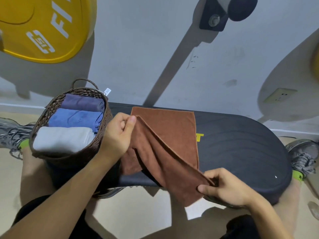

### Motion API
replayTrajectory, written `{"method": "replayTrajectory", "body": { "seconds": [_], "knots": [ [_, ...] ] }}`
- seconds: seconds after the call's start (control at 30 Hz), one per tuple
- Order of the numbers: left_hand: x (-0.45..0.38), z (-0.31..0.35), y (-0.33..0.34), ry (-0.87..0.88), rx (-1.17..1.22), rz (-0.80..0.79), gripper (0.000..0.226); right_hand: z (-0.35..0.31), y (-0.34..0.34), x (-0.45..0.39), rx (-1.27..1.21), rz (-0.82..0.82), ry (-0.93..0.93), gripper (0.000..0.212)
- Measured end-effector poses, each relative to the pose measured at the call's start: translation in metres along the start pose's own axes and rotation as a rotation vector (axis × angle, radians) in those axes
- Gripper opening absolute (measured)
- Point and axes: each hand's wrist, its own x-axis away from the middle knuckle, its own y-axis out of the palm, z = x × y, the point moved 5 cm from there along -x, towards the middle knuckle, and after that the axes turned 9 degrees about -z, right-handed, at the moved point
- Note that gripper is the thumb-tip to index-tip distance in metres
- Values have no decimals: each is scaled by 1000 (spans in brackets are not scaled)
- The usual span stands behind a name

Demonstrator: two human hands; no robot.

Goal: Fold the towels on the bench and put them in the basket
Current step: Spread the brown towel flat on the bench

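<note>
On the bench (241, 149), brown towel (172, 135) stretched between both hands.

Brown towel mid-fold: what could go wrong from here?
1. The brown microfibre towel overhangs the black padded bench at the near edge; if the right hand lets go, it may slide off.
2. The dark woven basket already holds three folded towels, so a fourth may not fit.

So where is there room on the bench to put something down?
The bare patch is the right end of the black bench, past the brown towel and up to the rounded edge. The left end is crowded: the basket sits there, filled by three folded towels, with the left hand beside it.
</note>
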Motion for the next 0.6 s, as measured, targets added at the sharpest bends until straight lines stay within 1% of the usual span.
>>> {"method": "replayTrajectory", "body": {
  "seconds": [0.1,0.2,0.3,0.37,0.47,0.5,0.6],
  "knots": [
    [-35,-22,-3,-47,-18,4,34,-10,-37,-10,-128,97,-120,14],
    [-63,-44,-4,-86,-79,-6,32,-20,-73,-36,-231,225,-215,16],
    [-89,-65,-5,-114,-257,-13,32,-20,-110,-73,-446,389,-231,26],
    [-105,-80,1,-157,-330,-44,35,-17,-131,-100,-457,491,-189,24],
    [-125,-106,13,-264,-391,-91,35,-9,-154,-143,-395,606,-89,26],
    [-130,-114,16,-305,-402,-105,34,-6,-161,-155,-314,647,-50,28],
    [-144,-133,27,-381,-459,-145,33,-1,-175,-183,168,681,109,35]
  ]
}}
